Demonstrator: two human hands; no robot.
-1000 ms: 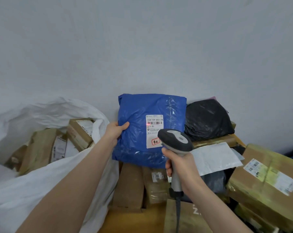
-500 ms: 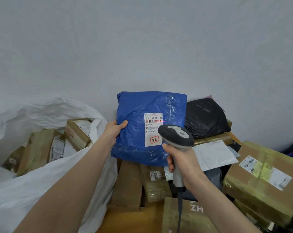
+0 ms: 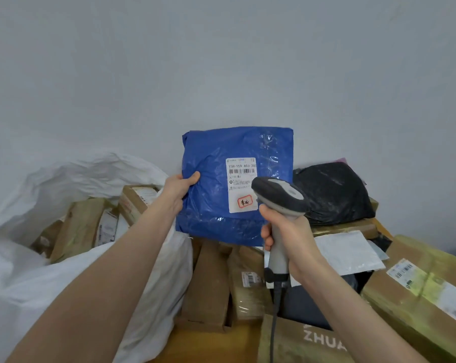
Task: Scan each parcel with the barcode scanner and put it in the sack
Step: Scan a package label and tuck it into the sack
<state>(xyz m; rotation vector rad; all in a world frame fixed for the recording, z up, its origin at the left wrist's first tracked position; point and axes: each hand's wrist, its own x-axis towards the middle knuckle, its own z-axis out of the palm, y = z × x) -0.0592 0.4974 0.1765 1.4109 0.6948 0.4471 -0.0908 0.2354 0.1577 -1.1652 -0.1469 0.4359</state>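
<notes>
My left hand [image 3: 178, 189] grips the left edge of a blue plastic parcel [image 3: 213, 205] and holds it upright in front of the wall, its white barcode label [image 3: 241, 176] facing me. My right hand [image 3: 287, 231] grips the grey handle of the barcode scanner [image 3: 279, 195], whose dark head sits just in front of the label's lower right corner and points at the parcel. The scanner's cable hangs down from the handle. The white sack [image 3: 64, 279] lies open at the left with several brown parcels inside.
A black bagged parcel [image 3: 334, 195] lies behind the scanner. Brown taped boxes [image 3: 418, 292] and a white flat mailer [image 3: 350, 252] pile up at the right. Upright cardboard parcels [image 3: 208, 281] stand below the blue one, and a box marked ZHUA [image 3: 313, 341] is at the bottom.
The blue parcel has risen slightly and turned more squarely towards me. The red scan line seen on the label earlier is no longer visible. The scanner stays close to the label.
</notes>
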